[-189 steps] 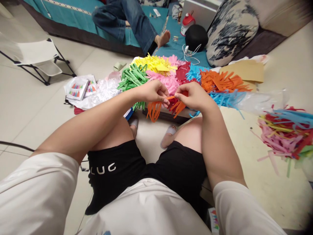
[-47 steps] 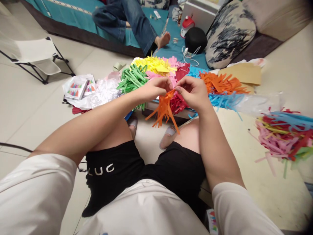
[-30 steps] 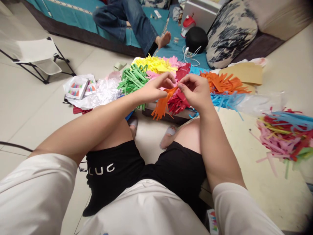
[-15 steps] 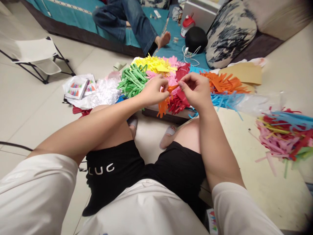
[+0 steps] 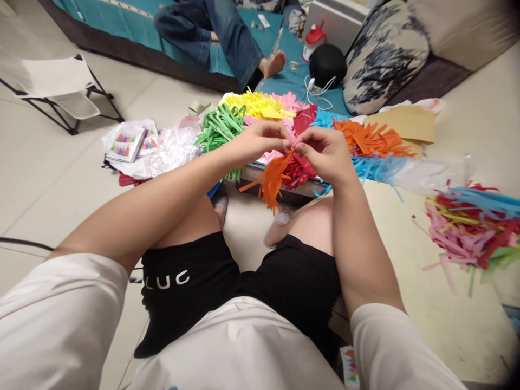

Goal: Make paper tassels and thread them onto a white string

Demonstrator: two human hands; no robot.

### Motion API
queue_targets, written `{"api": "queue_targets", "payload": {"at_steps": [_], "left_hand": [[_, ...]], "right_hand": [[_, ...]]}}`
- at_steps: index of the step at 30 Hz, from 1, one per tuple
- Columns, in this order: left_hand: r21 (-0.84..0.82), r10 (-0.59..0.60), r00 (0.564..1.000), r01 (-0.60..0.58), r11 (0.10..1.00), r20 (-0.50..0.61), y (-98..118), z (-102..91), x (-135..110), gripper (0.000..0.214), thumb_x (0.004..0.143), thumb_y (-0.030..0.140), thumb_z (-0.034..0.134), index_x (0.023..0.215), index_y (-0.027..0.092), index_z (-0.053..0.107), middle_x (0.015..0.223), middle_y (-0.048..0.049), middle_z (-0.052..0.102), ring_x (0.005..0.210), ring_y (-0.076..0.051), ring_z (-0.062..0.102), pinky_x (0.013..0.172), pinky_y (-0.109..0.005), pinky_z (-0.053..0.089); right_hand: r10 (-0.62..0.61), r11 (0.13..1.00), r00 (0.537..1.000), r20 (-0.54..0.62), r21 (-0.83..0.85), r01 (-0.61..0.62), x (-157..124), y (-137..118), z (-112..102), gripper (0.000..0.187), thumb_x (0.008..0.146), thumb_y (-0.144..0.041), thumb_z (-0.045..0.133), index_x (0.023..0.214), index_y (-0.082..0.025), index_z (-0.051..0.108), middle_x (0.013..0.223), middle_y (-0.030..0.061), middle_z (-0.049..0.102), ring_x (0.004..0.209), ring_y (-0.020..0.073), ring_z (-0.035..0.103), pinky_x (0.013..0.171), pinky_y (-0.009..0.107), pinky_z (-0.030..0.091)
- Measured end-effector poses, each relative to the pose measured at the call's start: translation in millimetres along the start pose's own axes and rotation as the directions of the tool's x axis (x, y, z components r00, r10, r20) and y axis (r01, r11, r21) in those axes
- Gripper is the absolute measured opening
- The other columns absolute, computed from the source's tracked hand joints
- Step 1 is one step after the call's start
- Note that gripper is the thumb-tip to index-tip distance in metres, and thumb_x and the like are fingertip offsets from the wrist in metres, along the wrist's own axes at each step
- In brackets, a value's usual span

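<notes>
An orange fringed paper piece [image 5: 271,179] hangs between my two hands above my knees, its strips pointing down. My left hand [image 5: 260,142] pinches its top from the left, fingers closed. My right hand [image 5: 325,153] pinches the same top edge from the right, fingertips meeting the left ones. Just behind the hands lie heaps of fringed paper: green [image 5: 221,127], yellow [image 5: 258,104], pink [image 5: 290,102], red [image 5: 299,169], blue [image 5: 376,165] and orange [image 5: 368,138].
A mixed pile of coloured strips [image 5: 473,225] lies on the beige surface [image 5: 410,254] at right. White plastic and packets [image 5: 140,147] sit at left, a folding stool [image 5: 57,89] further left. Another person's legs [image 5: 227,32] rest on a teal mat [image 5: 292,76]. A patterned cushion [image 5: 385,51] is behind.
The orange fringe was spread wide between my hands, then gathered into one bunch. In the last half second its strips dropped lower and my fingertips came together at its top.
</notes>
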State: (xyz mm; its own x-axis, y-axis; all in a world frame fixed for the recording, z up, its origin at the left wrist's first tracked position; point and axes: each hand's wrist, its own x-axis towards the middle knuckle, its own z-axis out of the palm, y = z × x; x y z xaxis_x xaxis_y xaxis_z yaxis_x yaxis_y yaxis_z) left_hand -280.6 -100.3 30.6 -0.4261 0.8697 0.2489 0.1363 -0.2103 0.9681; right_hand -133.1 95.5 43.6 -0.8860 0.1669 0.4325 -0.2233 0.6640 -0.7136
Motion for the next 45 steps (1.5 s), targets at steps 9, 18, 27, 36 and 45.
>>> {"api": "queue_targets", "payload": {"at_steps": [9,18,27,36,45], "left_hand": [[0.113,0.016,1.000,-0.014,0.993,-0.013,-9,4.4,-5,0.041,0.086,0.042,0.105,0.099,0.016,0.077,0.084,-0.0057,0.079,0.106,-0.029,0.082,0.104,-0.044,0.066],[0.156,-0.045,0.999,0.042,0.987,0.016,-10,15.6,-7,0.021,0.091,0.024,0.092,0.101,0.015,0.076,0.097,-0.0098,0.086,0.104,-0.030,0.088,0.107,-0.051,0.071],[0.062,-0.088,0.996,0.088,0.994,0.006,-13,15.6,-6,0.036,0.081,0.020,0.098,0.110,0.017,0.076,0.094,-0.0096,0.086,0.111,-0.035,0.090,0.110,-0.056,0.072],[0.104,-0.109,0.993,0.103,0.989,0.054,-9,16.5,-7,0.027,0.083,0.021,0.095,0.102,0.018,0.075,0.095,-0.0112,0.088,0.110,-0.034,0.090,0.108,-0.054,0.073],[0.131,-0.054,0.998,0.057,0.990,-0.024,-11,15.3,-7,0.033,0.078,0.026,0.097,0.103,0.019,0.078,0.087,-0.0082,0.083,0.104,-0.033,0.086,0.100,-0.047,0.071]], "right_hand": [[0.013,1.000,1.000,-0.015,-0.021,-0.013,-1,-6,4,0.045,0.094,-0.065,0.097,0.088,-0.025,0.078,0.085,0.0059,0.074,0.086,0.0258,0.072,0.083,0.045,0.067],[0.086,0.996,0.995,-0.047,0.021,-0.085,1,0,9,0.052,0.085,-0.069,0.103,0.087,-0.025,0.077,0.087,0.0064,0.076,0.087,0.0273,0.075,0.082,0.046,0.069],[0.118,0.984,0.993,0.021,0.130,-0.120,2,4,11,0.067,0.074,-0.083,0.105,0.090,-0.029,0.070,0.085,0.0044,0.072,0.087,0.0271,0.075,0.076,0.042,0.069],[0.100,0.995,0.995,-0.019,0.013,-0.100,3,12,8,0.061,0.084,-0.081,0.099,0.085,-0.027,0.071,0.082,0.0046,0.071,0.084,0.0251,0.071,0.077,0.041,0.067],[0.114,0.988,0.989,-0.095,-0.091,-0.123,3,7,19,0.049,0.096,-0.068,0.094,0.088,-0.028,0.065,0.087,0.0056,0.070,0.094,0.0290,0.073,0.087,0.047,0.070]]}}
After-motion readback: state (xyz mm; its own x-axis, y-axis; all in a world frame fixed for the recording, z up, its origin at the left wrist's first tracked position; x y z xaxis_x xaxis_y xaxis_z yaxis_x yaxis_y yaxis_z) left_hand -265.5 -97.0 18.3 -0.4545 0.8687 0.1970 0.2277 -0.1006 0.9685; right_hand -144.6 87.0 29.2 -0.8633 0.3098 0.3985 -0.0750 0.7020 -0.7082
